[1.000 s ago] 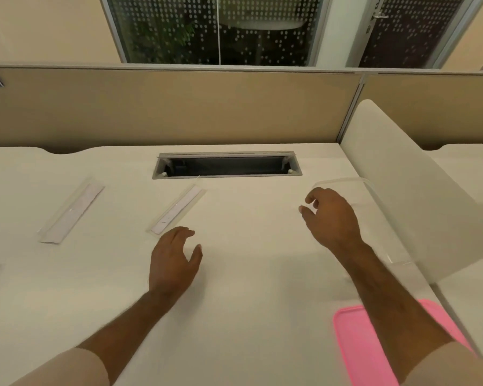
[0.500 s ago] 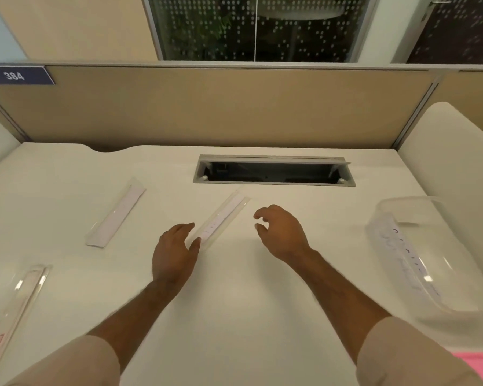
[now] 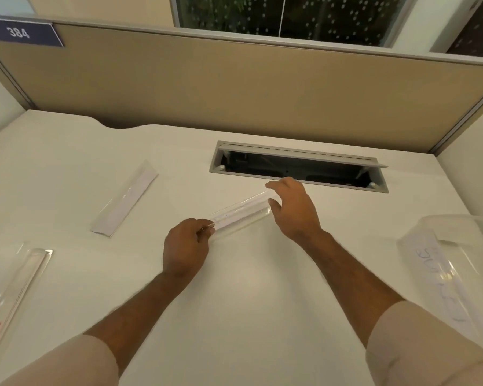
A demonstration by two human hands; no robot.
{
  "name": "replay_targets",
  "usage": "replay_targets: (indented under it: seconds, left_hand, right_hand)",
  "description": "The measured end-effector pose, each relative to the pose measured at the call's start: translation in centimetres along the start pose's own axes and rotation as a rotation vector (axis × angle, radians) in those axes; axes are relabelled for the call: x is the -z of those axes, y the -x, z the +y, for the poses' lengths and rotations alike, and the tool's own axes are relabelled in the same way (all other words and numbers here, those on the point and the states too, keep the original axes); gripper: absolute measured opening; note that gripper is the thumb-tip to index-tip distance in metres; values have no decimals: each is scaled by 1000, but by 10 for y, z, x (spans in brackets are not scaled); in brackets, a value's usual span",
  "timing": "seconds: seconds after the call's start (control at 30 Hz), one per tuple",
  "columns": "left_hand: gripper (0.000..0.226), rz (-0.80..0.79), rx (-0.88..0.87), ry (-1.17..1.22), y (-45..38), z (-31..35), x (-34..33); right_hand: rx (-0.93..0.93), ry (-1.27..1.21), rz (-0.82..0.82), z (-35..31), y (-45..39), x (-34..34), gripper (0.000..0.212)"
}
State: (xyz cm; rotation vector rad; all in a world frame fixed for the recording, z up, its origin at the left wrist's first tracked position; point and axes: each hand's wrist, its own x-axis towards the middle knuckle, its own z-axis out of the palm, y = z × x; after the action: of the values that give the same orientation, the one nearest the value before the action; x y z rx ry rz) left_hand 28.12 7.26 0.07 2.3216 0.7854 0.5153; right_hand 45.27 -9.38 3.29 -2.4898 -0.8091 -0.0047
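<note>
A long clear plastic sleeve with a white strip inside [image 3: 241,214] lies slantwise at the middle of the white desk [image 3: 248,302]. My left hand [image 3: 186,246] pinches its near left end between thumb and fingers. My right hand [image 3: 293,210] holds its far right end, thumb on the near edge and fingers curled over the far edge. Whether the sleeve is lifted off the desk is unclear.
A second sleeve with a white strip [image 3: 126,204] lies to the left, a third clear sleeve [image 3: 14,291] at the left edge. A clear plastic box [image 3: 455,266] stands at the right. An open cable slot [image 3: 299,167] sits behind my hands, before the beige partition [image 3: 234,87].
The view swung left. Both hands moved onto the middle sleeve: the left closed on its near end, the right came across from the clear box and took its far end.
</note>
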Motion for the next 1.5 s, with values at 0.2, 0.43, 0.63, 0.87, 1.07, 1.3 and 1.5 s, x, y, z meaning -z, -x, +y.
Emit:
replay_targets:
  seconds: [0.2, 0.43, 0.63, 0.87, 1.07, 1.3, 1.5]
  left_hand:
    - [9, 10, -57, 150, 11, 0, 22]
    - [15, 38, -161, 221, 36, 2, 55]
    - [18, 21, -165, 258, 61, 8, 70]
    - [20, -59, -117, 268, 91, 17, 76]
    - [22, -57, -356, 6, 106, 37, 79]
    - [30, -160, -672, -74, 122, 82, 79]
    - [25, -266, -658, -94, 129, 95, 75]
  right_hand:
    - [1, -50, 32, 7, 24, 17, 26]
    - [113, -87, 115, 5, 84, 48, 15]
    - [128, -103, 139, -6, 129, 63, 11]
    - [94, -101, 217, -19, 177, 72, 10]
    - [1, -117, 207, -28, 202, 73, 10]
    - [89, -90, 150, -54, 210, 83, 8]
    - [178, -101, 66, -72, 213, 99, 11]
